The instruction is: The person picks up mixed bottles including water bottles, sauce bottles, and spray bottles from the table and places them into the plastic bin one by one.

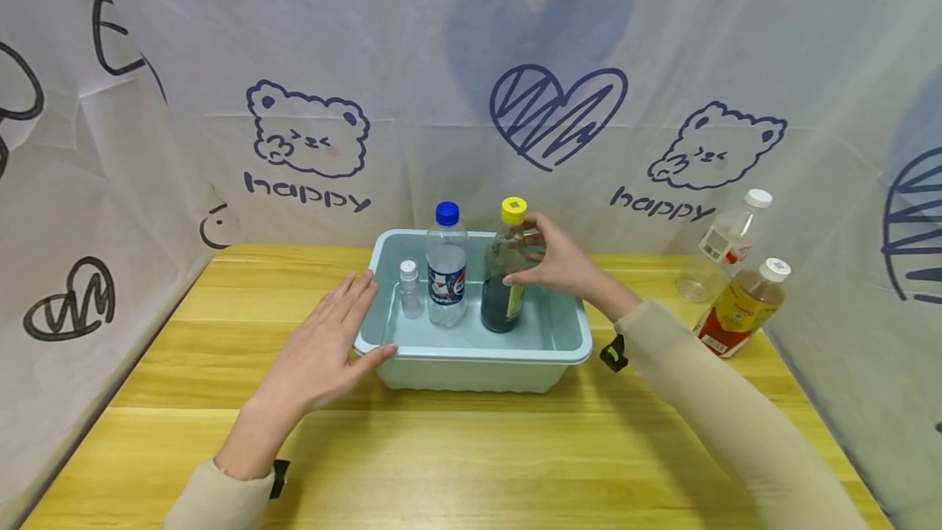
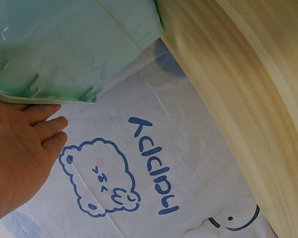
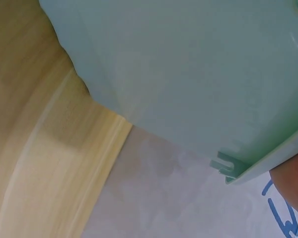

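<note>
A pale blue-green plastic bin (image 1: 471,375) stands on the table. Inside it, a bottle of dark liquid with a yellow cap (image 1: 500,301) is upright, and my right hand (image 1: 561,260) grips its upper side with curled fingers and thumb. Left of that bottle stands a clear Pepsi bottle (image 1: 446,289) with a blue cap, then a small clear bottle (image 1: 410,293) with a white cap. My left hand (image 1: 316,350) rests on the bin's left rim, fingers straight and thumb apart. In the left wrist view, fingers (image 2: 52,126) lie under the rim. The right wrist view shows mostly the bin's outer wall (image 3: 179,74).
Two more bottles stand at the right on the wooden table (image 1: 471,464): an almost colourless one (image 1: 724,248) with a white cap, and one with a yellow and red label (image 1: 739,309). A printed white curtain (image 1: 434,39) hangs close behind the bin.
</note>
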A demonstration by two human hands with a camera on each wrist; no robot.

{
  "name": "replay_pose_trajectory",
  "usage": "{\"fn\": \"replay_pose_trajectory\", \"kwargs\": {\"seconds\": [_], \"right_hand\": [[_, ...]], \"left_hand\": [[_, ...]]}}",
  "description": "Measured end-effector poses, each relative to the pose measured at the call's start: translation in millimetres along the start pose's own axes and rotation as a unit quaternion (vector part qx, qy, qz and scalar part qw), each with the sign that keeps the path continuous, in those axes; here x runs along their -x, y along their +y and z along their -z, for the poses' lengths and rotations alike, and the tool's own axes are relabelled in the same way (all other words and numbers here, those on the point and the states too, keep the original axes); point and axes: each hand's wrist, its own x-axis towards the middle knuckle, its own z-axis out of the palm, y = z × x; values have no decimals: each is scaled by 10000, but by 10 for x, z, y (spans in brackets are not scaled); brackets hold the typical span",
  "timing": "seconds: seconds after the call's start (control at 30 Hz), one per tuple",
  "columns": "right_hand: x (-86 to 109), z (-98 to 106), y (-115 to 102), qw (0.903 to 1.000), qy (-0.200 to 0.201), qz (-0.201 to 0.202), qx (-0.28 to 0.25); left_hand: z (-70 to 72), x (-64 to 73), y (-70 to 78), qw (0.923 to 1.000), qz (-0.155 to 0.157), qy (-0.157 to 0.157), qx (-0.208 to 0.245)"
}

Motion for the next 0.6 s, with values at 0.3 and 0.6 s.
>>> {"fn": "replay_pose_trajectory", "kwargs": {"seconds": [0.3, 0.6], "right_hand": [[67, 5, 14, 9992, 78, 352, -184], [261, 34, 67, 9940, 549, 680, -654]], "left_hand": [[-5, 2, 1, 10000, 19, 44, 14], [-7, 3, 5, 9999, -16, 119, -14]]}}
